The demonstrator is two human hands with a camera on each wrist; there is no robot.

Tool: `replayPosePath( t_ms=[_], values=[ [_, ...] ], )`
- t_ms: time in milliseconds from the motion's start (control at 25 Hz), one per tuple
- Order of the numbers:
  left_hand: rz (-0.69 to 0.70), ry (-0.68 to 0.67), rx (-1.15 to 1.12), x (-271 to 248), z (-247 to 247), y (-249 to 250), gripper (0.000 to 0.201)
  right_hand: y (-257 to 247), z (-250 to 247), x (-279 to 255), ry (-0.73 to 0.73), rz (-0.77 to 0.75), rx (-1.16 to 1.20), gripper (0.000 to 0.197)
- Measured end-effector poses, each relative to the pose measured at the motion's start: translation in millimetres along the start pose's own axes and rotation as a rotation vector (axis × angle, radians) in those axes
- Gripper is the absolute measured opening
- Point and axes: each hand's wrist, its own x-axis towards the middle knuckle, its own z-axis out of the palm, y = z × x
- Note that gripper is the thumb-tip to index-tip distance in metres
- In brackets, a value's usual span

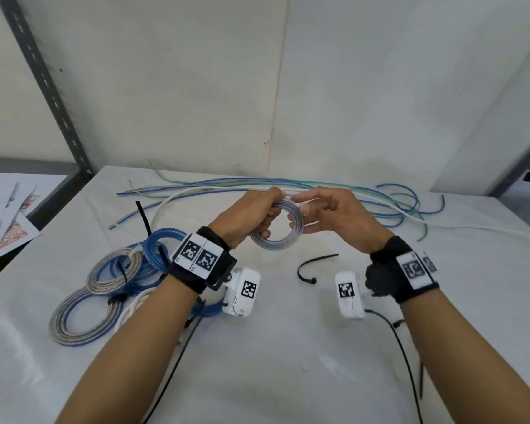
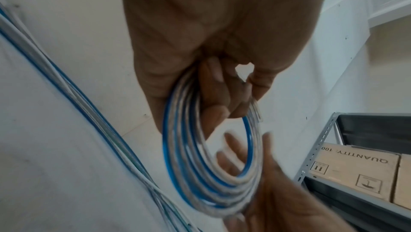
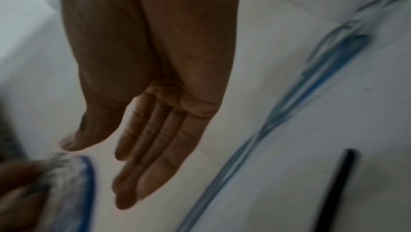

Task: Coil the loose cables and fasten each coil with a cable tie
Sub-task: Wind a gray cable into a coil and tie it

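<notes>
My left hand (image 1: 259,214) grips a small coil of clear and blue cable (image 1: 280,237) above the table, its fingers curled through the ring. In the left wrist view the coil (image 2: 200,174) hangs from those fingers (image 2: 218,98). My right hand (image 1: 322,214) is beside the coil's right edge with straight fingers; in the right wrist view its fingers (image 3: 151,148) are flat and hold nothing, just apart from the coil (image 3: 75,188). A black cable tie (image 1: 311,267) lies bent on the table below the hands. Loose blue, green and white cables (image 1: 227,185) lie behind.
Several tied coils (image 1: 110,289) are piled at the left, with black ties among them. The table's white cover (image 1: 288,347) spreads in front. Papers (image 1: 10,215) lie on a shelf at far left. A metal rack with cardboard boxes (image 2: 360,170) stands to the right.
</notes>
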Motion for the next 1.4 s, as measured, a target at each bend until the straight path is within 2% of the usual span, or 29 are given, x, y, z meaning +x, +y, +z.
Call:
replayPosePath(
  t_ms=[80, 160, 200, 280, 360, 440, 480, 600, 680, 800, 920, 1080, 1280, 1400],
  values=[
    [-0.008, 0.01, 0.006, 2, 2, -4, 0.041, 24, -16, 1, -0.044, 0.158, -0.265, 0.015],
    [-0.006, 0.029, 0.001, 3, 0, -7, 0.041, 44, -25, 6, -0.162, 0.271, -0.75, 0.023],
    [-0.005, 0.036, -0.004, 4, -1, -9, 0.041, 50, -25, 6, -0.226, 0.326, -0.913, 0.022],
    [0.007, 0.04, -0.015, 5, -3, -10, 0.041, 52, -21, 6, -0.262, 0.37, -1.005, 0.018],
    [0.028, 0.06, -0.04, 5, -6, -10, 0.04, 47, -16, 6, -0.243, 0.336, -0.999, 0.008],
    [0.06, 0.093, -0.084, 7, -11, -11, 0.04, 36, -15, 5, -0.196, 0.243, -0.939, 0.008],
    [0.074, 0.124, -0.113, 8, -14, -11, 0.041, 28, -14, 3, -0.155, 0.186, -0.817, 0.009],
    [0.108, 0.226, -0.213, 11, -24, -10, 0.045, -9, -5, -11, -0.075, -0.007, -0.212, 0.011],
    [0.133, 0.263, -0.255, 13, -27, -10, 0.045, -28, 7, -13, -0.083, -0.126, -0.064, 0.007],
    [0.162, 0.303, -0.266, 14, -27, -9, 0.038, -32, 29, -1, -0.125, -0.162, -0.067, 0.018],
    [0.19, 0.383, -0.303, 14, -34, -8, 0.037, -26, 44, 5, -0.186, -0.148, 0.086, 0.026],
    [0.227, 0.415, -0.31, 14, -40, -6, 0.05, -24, 57, 9, 0.055, -0.207, 0.035, 0.011],
    [0.291, 0.394, -0.044, 15, -35, -13, 0.043, -23, 66, 17, 0.202, -0.316, -0.083, 0.019],
    [0.298, 0.405, 0.008, 15, -34, -15, 0.047, -22, 68, 13, 0.284, -0.41, -0.127, 0.018]
  ],
)
